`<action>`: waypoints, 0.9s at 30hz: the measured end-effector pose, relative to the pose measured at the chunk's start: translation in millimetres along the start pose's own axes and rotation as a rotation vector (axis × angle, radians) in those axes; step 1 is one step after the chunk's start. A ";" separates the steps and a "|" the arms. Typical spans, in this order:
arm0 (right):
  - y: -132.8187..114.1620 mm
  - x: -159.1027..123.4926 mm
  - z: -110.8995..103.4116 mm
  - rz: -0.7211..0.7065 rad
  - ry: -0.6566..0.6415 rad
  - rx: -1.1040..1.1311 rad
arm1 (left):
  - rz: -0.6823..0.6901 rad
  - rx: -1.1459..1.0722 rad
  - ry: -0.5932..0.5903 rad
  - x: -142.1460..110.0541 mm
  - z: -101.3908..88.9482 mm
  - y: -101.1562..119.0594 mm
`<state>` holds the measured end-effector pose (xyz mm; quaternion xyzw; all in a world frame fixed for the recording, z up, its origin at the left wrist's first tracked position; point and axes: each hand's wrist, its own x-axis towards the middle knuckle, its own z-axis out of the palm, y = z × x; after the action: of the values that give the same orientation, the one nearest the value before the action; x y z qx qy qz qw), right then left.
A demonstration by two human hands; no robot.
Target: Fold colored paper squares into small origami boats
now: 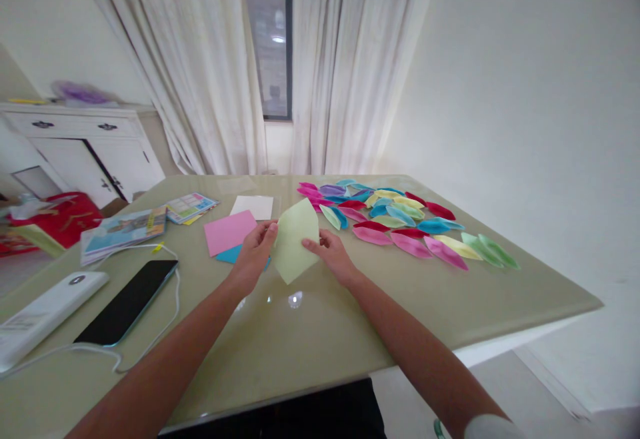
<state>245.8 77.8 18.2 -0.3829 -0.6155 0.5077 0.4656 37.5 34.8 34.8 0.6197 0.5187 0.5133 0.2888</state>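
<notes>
A pale yellow-green sheet of paper (297, 242) is held up over the table between my two hands, one corner pointing up and another down. My left hand (257, 252) pinches its left edge between thumb and fingers. On the opposite edge, my right hand (333, 252) grips the sheet with the thumb in front and the fingers behind it. Just beyond my left hand lie a pink paper square (229, 231), a blue sheet (231, 254) partly beneath it, and a white square (253, 207). Many folded paper leaf shapes (410, 244) in several colours spread out right of my hands.
At left on the glossy table (280, 346) are a black phone (131, 299), a white power bank (50, 312) with a white cable (176, 292), and booklets (125, 231). Behind stand curtains (210, 59), a white cabinet (90, 139) and a red bag (70, 222).
</notes>
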 end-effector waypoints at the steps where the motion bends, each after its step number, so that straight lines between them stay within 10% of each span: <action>1: 0.5 0.7 -2.3 0.005 0.018 0.029 | -0.009 -0.005 -0.009 1.5 1.9 -2.8; 11: 3.1 8.2 -16.8 0.030 0.124 0.260 | -0.030 0.276 -0.056 -10.1 -25.9 -37.8; 27: 2.8 5.8 -32.5 0.050 0.026 0.099 | 0.111 0.010 -0.293 -18.4 -5.8 -23.3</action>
<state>275.5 92.6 18.1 -0.3812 -0.5740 0.5438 0.4791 25.3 23.4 9.6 0.7170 0.4385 0.4301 0.3296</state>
